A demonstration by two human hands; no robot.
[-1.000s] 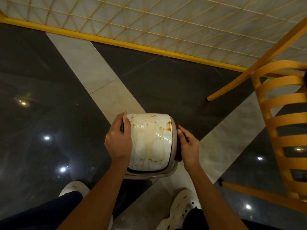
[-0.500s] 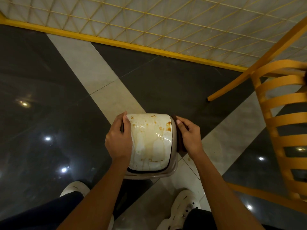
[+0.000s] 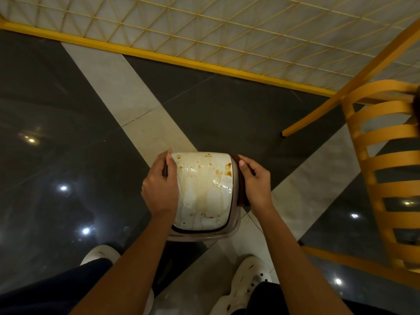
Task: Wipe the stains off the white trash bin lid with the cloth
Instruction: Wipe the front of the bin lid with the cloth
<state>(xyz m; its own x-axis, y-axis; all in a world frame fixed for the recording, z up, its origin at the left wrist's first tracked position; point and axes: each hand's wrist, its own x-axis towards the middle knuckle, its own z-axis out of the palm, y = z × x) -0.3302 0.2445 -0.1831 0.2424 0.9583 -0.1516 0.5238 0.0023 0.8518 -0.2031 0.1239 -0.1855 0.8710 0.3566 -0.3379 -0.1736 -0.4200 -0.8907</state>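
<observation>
One head-worn wide-angle view looks steeply down from close above the lid (image 3: 204,189), taking in floor (image 3: 68,133) and shoes (image 3: 245,283).

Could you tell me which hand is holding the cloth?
The right hand, with the dark cloth beside the bin; the left hand grips the lid.

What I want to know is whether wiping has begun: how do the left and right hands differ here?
The left hand grips the left edge of the stained lid, bare; the right hand holds a dark cloth. The left thumb lies on the lid; the right hand sits beside it, against the trash bin's right side. Both flank the bin.
</observation>
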